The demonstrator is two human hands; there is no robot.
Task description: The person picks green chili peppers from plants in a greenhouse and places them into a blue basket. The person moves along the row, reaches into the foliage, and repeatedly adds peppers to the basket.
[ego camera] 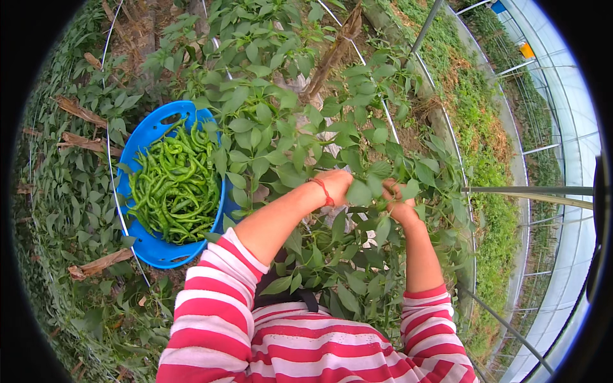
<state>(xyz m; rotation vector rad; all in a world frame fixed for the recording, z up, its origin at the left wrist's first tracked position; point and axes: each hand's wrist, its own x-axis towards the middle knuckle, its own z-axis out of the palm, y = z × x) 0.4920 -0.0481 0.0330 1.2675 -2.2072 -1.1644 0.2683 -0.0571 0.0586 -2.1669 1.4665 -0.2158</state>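
Both of my hands reach into leafy pepper plants (287,129) in front of me. My left hand (336,185), with a red cord at the wrist, is bent in among the leaves; its fingers are hidden, so I cannot tell what it holds. Just to its right is my right hand (401,200), fingers curled and partly covered by leaves; whether it grips a stem or a pepper does not show. A blue plastic basket (167,258) stands to the left of my left forearm, heaped with long green chili peppers (179,179).
White support strings (111,158) run along the plant rows. Dry brown stalks (335,52) stick up between plants, ahead and at left. On the right lie a weedy strip (483,158), a metal pole (527,190) and the greenhouse's plastic film wall (577,143).
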